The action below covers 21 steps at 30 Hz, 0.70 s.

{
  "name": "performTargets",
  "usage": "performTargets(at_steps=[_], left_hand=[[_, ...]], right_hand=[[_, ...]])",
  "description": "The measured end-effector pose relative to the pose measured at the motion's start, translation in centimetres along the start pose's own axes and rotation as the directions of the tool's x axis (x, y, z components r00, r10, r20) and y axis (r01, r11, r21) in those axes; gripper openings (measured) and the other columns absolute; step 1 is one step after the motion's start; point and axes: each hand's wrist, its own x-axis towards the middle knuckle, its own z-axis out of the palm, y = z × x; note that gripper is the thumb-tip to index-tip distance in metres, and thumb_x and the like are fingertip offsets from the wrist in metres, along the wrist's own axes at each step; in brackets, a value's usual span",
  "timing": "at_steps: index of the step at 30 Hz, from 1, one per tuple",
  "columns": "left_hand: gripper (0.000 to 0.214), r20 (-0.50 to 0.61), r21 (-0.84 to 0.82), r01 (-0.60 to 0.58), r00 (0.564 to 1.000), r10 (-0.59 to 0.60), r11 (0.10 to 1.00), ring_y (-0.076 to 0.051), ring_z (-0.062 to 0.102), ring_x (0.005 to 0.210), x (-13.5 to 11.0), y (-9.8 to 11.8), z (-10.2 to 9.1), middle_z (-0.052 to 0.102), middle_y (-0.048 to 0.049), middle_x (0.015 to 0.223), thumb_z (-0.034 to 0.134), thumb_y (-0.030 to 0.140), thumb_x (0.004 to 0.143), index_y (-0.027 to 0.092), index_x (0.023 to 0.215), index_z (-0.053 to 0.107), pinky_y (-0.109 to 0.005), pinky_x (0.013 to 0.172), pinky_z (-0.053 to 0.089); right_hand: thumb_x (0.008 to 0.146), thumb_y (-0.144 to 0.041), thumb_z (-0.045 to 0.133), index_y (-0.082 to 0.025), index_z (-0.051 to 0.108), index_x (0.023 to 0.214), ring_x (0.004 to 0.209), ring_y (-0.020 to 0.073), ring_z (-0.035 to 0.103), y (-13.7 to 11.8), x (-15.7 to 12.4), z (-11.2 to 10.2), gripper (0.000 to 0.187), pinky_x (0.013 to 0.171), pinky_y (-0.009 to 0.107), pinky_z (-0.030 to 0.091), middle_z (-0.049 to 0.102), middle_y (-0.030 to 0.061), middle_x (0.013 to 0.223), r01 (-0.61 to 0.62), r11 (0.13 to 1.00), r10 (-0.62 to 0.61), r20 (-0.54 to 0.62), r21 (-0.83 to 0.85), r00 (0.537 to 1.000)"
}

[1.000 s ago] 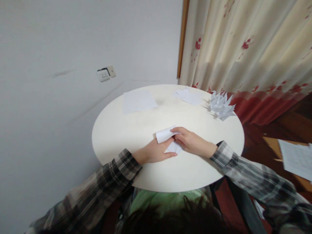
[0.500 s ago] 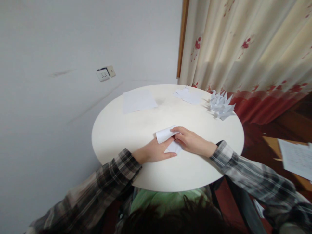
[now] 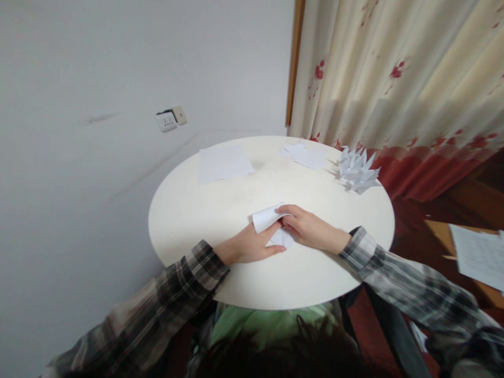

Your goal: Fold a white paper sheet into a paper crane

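Observation:
A white sheet of paper (image 3: 265,218), partly folded, rests on the near middle of the round table (image 3: 189,210), its upper flap curling up and over. My left hand (image 3: 249,245) lies across the lower layer of the paper, fingers stretched toward the right under the curled flap and thumb apart, nearest me. With thumb and fingers bent, my right hand (image 3: 312,227) grips the flap at its right side. The left fingertips meet the right fingers, and part of the fold is hidden there.
Flat paper (image 3: 225,164) lies at the table's far left, with smaller sheets (image 3: 307,156) at the back. Several folded paper cranes (image 3: 356,170) cluster near the right edge. A wall (image 3: 98,63) stands behind and left; a curtain (image 3: 378,84) hangs behind on the right.

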Motion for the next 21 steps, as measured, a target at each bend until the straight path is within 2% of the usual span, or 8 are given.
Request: performTargets(at_steps=[9, 21], left_hand=[[0.066, -0.013, 0.021, 0.013, 1.000, -0.013, 1.000, -0.030, 0.017, 0.137, -0.06, 0.14, -0.01, 0.021, -0.0189, 0.147, 0.051, 0.044, 0.084, 0.010, 0.136, 0.030, -0.043, 0.112, 0.018], [0.073, 0.000, -0.046, 0.002, 1.000, -0.002, 0.999, -0.031, 0.015, 0.137, -0.08, 0.13, -0.29, 0.018, -0.0156, 0.149, 0.056, 0.047, 0.081, 0.013, 0.138, 0.026, -0.043, 0.112, 0.017]], right_hand=[[0.085, -0.010, 0.045, -0.013, 0.056, 0.091, 0.113, 0.0240, 0.050, 0.06, -0.07, -0.07, 0.012, 0.090, 0.042, 0.050, 0.051, 0.0169, 0.120, 0.001, 0.999, -0.001, -0.005, 0.037, 1.000], [0.084, -0.009, 0.045, -0.013, 0.056, 0.090, 0.113, 0.0237, 0.050, -0.04, -0.05, -0.15, 0.012, 0.090, 0.041, 0.050, 0.051, 0.0167, 0.120, 0.005, 1.000, -0.005, 0.005, 0.002, 1.000]])
